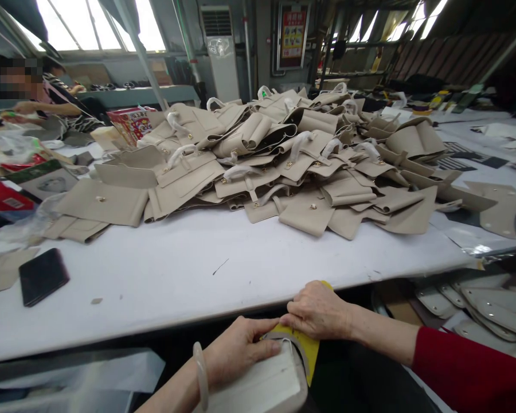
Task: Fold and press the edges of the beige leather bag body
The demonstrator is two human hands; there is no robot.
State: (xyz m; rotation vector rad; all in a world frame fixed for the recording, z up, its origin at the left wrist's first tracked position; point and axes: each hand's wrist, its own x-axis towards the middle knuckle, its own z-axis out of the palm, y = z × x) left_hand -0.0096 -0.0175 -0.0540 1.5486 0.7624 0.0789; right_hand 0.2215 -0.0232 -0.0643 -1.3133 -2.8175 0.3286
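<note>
At the near table edge, a pale block-like piece (258, 387) with a rounded beige rim lies low in front of me. My left hand (236, 351), a pale bangle on its wrist, is closed over the far end of this piece, thumb pressed on top. A yellow sheet (311, 354) with a curved grey-beige strip along it sits against the piece's end. My right hand (318, 312) has its fingers curled tightly round the upper part of the yellow sheet. Both hands nearly touch. The undersides of the piece and sheet are hidden.
Beige leather bag parts (241, 155) with wrapped handles form a large heap across the white table (163, 269). A dark phone (43, 276) lies at left. Pale flap pieces (494, 304) are stacked lower right. Another person (55, 97) sits at far left.
</note>
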